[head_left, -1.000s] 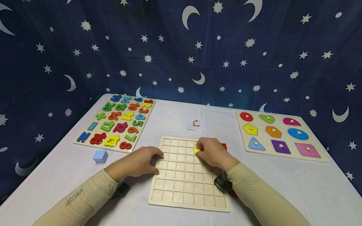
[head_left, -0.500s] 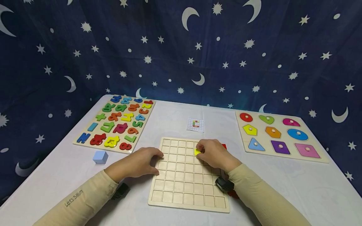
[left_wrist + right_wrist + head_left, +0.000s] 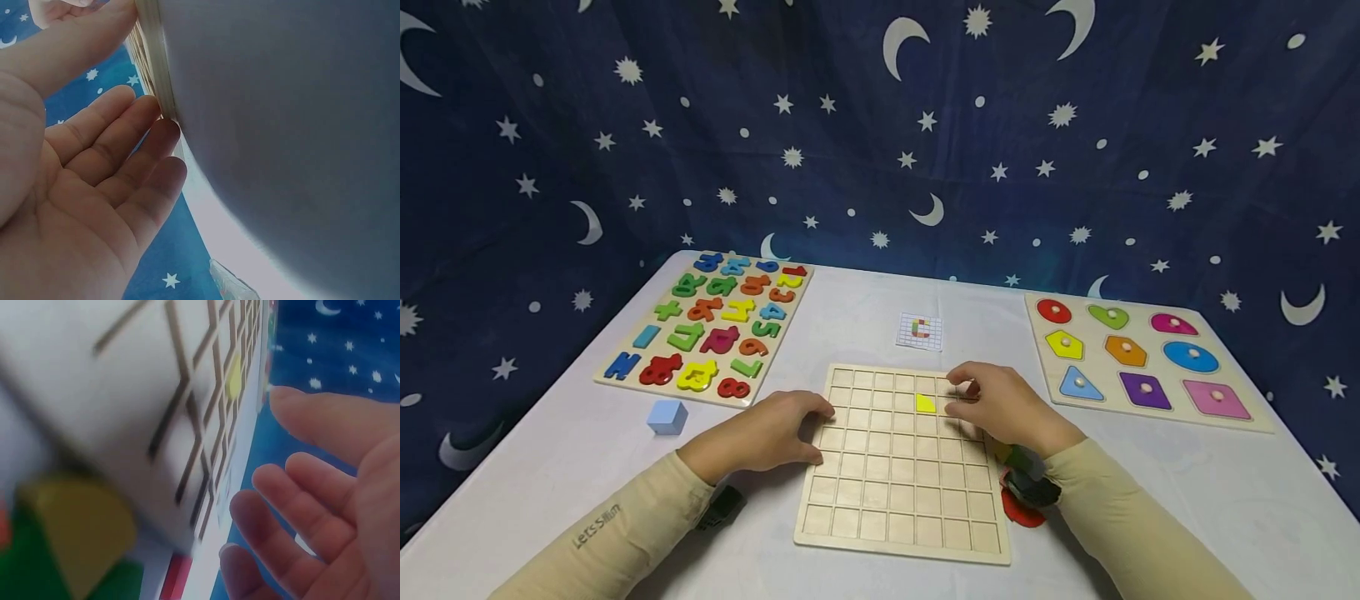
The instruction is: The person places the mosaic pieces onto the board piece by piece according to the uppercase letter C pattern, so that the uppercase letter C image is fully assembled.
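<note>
Currently right hand (image 3: 1003,407) hangs near the yellow piece (image 3: 926,404) on the grid board (image 3: 876,468), fingers loosely parted, while left hand (image 3: 766,429) rests relaxed fingers against the board's left edge.

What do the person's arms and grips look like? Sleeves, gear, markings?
Left sleeve and right sleeve: beige, close-fitting. Dark lettering on the left one starts "Let's"; the rest is unclear. A black device sits at each wrist: left device, right device. Left grip and right grip: ungloved.

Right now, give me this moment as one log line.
left hand: at left edge of grid board | right hand: empty | yellow piece: in board cell, untouched
</note>
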`<state>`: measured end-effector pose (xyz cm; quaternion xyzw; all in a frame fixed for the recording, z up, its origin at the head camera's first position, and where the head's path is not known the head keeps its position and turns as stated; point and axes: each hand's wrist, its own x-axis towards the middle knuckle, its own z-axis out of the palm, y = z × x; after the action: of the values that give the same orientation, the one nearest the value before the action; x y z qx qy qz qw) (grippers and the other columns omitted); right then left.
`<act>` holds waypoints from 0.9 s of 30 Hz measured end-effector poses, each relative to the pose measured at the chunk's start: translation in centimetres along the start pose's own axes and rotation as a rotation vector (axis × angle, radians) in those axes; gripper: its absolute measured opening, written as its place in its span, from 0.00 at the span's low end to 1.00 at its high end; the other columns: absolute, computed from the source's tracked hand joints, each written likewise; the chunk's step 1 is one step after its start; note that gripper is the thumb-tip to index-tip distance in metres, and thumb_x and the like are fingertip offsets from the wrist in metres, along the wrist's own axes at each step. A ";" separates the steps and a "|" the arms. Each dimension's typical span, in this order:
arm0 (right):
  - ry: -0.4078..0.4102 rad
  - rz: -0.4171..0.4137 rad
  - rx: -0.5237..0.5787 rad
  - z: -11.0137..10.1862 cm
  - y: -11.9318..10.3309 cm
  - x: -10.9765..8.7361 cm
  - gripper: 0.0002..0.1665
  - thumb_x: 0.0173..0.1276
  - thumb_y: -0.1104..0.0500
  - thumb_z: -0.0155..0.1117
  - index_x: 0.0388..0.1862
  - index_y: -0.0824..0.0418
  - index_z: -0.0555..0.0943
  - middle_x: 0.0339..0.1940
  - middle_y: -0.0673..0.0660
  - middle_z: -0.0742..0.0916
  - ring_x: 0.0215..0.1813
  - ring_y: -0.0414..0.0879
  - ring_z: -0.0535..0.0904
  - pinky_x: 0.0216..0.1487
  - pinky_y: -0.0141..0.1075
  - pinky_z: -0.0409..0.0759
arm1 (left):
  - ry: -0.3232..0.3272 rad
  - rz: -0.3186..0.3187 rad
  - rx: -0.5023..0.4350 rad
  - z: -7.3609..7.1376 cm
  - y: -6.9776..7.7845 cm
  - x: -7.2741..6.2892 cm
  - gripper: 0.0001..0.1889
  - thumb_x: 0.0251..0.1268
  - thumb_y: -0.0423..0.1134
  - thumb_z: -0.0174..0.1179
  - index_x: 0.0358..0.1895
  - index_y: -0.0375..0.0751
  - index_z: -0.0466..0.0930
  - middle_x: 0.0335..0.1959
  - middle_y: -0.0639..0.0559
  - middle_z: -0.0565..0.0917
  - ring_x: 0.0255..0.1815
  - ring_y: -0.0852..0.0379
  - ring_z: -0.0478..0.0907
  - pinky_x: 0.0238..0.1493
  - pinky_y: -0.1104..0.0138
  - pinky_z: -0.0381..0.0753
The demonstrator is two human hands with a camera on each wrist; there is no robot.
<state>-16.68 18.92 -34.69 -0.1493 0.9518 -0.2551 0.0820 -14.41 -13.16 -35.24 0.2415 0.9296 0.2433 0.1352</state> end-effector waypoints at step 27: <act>0.042 0.104 -0.041 -1.5 5.2 -1.0 0.23 0.69 0.61 0.65 0.62 0.65 0.78 0.54 0.63 0.84 0.54 0.59 0.79 0.60 0.58 0.76 | -0.001 -0.011 -0.009 0.1 0.0 0.1 0.26 0.49 0.35 0.79 0.54 0.36 0.81 0.54 0.46 0.82 0.61 0.47 0.75 0.65 0.53 0.71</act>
<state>-17.30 24.22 -35.93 -0.0958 0.9648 -0.2339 0.0722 -14.44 -13.11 -35.36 0.2360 0.9297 0.2466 0.1381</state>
